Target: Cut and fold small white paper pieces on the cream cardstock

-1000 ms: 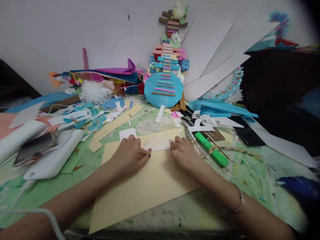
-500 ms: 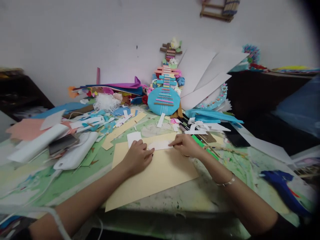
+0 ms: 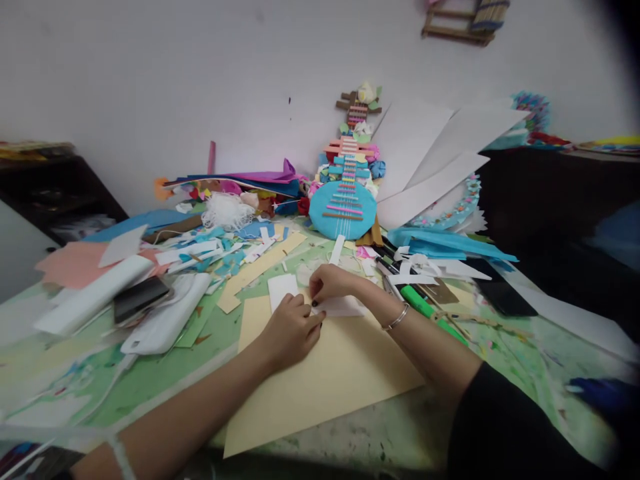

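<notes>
The white strip (image 3: pixel 347 308) lies on the cream sheet (image 3: pixel 350 367), at the sheet's twelve o'clock edge. The left hand (image 3: pixel 295 327), at eleven o'clock, has its fingers curled, thumb and forefinger beside the strip's near edge. The right hand (image 3: pixel 327 283), just past it at twelve, has bent fingers with the tips drawn together over the strip's nine o'clock end; whether either hand truly pinches paper, I cannot tell. To do this well, I'd anchor the strip with one hand, work the other lightly along it, and keep its edge straight without creasing the sheet.

Counted: two hands, one strip, one cream sheet, one white paper piece (image 3: pixel 283 290) at eleven, one green marker (image 3: pixel 423 303) at two, one blue paper lute (image 3: pixel 343 210) farther off at twelve.
</notes>
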`<action>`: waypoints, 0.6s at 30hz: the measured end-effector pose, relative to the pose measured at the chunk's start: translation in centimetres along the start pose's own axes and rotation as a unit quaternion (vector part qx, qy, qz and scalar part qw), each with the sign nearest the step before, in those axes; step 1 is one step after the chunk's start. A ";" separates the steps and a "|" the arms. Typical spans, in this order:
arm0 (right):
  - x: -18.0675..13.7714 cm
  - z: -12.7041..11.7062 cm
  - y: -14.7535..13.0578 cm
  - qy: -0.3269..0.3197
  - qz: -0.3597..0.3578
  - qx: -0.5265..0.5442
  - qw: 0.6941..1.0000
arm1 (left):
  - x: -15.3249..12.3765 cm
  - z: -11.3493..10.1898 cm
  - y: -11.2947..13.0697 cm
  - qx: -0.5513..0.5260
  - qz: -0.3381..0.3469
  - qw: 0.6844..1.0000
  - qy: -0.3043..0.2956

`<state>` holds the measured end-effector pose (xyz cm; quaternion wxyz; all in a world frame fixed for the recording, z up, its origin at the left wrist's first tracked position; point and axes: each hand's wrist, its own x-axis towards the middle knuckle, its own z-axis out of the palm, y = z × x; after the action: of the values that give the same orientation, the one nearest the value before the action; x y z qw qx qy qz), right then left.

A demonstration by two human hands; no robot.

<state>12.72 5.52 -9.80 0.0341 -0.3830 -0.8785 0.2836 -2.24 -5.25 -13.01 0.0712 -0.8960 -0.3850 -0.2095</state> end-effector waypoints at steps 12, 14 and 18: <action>-0.9 0.5 -0.4 -0.012 -0.067 -0.099 0.993 | 0.1 -0.5 0.6 -0.040 0.008 0.997 0.066; -1.1 0.6 -0.5 0.001 -0.071 -0.108 0.992 | 0.1 -0.4 0.8 -0.044 0.013 0.996 0.076; -1.3 0.9 -0.6 -0.009 -0.078 -0.127 0.989 | 0.1 -0.1 0.8 -0.047 0.022 0.994 0.095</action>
<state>12.93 3.85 -10.05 -0.0003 -0.3124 -0.9347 0.1696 -1.59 -5.78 -12.81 0.0699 -0.8824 -0.3467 -0.3102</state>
